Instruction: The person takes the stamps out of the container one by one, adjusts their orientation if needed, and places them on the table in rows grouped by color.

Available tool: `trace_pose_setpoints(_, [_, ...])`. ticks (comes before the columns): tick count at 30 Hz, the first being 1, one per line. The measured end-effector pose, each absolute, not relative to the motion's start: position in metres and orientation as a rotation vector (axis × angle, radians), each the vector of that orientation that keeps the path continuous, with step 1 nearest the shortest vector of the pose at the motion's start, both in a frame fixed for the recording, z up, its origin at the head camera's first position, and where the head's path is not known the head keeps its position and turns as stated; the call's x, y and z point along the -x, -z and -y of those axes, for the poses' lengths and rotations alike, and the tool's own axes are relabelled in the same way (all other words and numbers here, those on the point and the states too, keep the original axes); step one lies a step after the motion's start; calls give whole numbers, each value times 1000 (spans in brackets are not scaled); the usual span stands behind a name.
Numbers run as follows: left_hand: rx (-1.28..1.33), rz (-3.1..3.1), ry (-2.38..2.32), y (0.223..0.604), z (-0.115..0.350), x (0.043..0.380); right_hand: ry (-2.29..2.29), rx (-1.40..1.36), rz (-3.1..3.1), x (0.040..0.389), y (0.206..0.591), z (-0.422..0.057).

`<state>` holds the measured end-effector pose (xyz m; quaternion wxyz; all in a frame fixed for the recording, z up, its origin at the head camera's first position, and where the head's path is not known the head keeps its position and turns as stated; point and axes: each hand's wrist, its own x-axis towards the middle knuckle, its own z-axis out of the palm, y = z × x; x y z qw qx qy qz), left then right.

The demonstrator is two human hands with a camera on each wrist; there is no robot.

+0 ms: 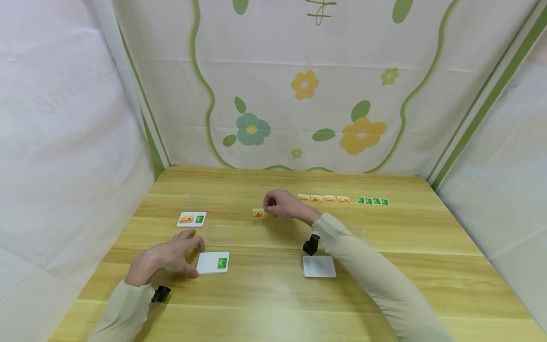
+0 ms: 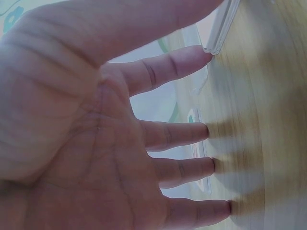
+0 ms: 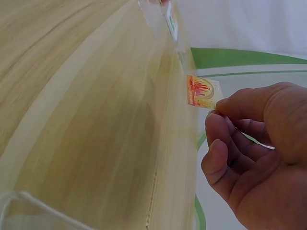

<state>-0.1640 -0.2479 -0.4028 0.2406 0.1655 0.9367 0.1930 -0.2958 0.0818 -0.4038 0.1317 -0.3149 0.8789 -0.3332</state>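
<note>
The left hand (image 1: 164, 260) rests on the table (image 1: 273, 304) with fingers spread, fingertips down, its thumb touching the edge of a white card with a green square (image 1: 212, 262) just to its right; another card (image 1: 191, 219) lies beyond it. The right hand (image 1: 282, 205) — fingers curled — pinches a small orange picture tile (image 1: 259, 213) by its corner, low at the wood. Beyond that hand runs a row of orange tiles (image 1: 323, 198), then green tiles (image 1: 373, 201).
</note>
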Motion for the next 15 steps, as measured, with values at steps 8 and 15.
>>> trace_pose_setpoints(8, [-475,-2568,-528,404,249,163,914,897,-2591,302,404,-89])
trace_pose_setpoints(15, [-467,-2567,-533,403,249,163,895,870,-2610,307,404,-99])
